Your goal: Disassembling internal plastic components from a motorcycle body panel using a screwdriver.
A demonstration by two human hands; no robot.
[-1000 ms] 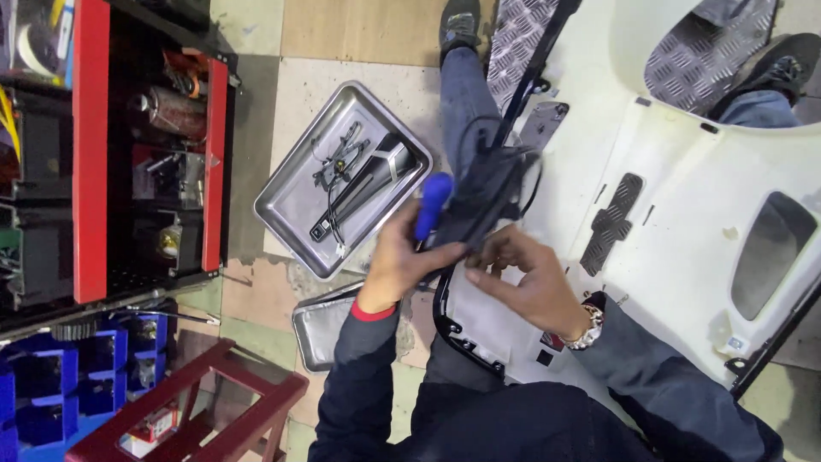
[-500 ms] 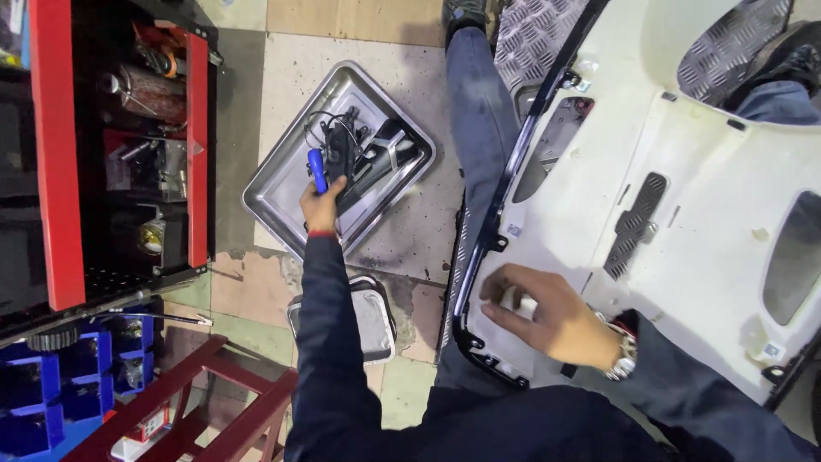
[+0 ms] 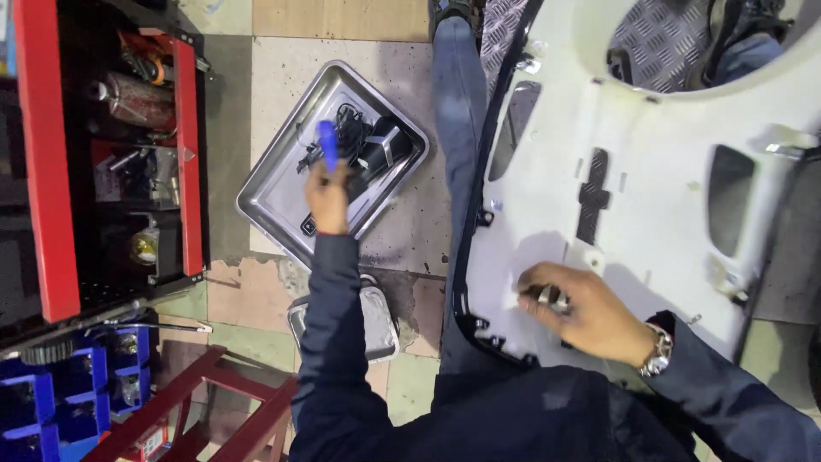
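The left hand (image 3: 327, 195) is stretched out over a square metal tray (image 3: 272, 204) that lies on the tiled floor (image 3: 342, 17), its fingers closed around a blue-handled tool (image 3: 327, 144). The blue handle stands out past the fingertips toward the tray's far corner, above a heap of dark tools and black cable (image 3: 363, 141) lying in the tray's far half. A small dark rectangular piece (image 3: 308, 226) lies near the tray's near edge, just beside the wrist.

The right hand (image 3: 581, 312) rests on the near edge of a large white plastic body panel (image 3: 650, 171), fingers curled and pinching a small dark metal part (image 3: 547, 295) against the panel; a metal wristwatch (image 3: 657, 352) sits on that wrist.

A second, smaller metal tray (image 3: 376, 321) lies on the floor under the left sleeve. At the left edge of the floor stands a red and black tool cabinet (image 3: 43, 162) with cans and tools on its shelves, and below it blue bins (image 3: 51, 411) and a red frame (image 3: 197, 402).
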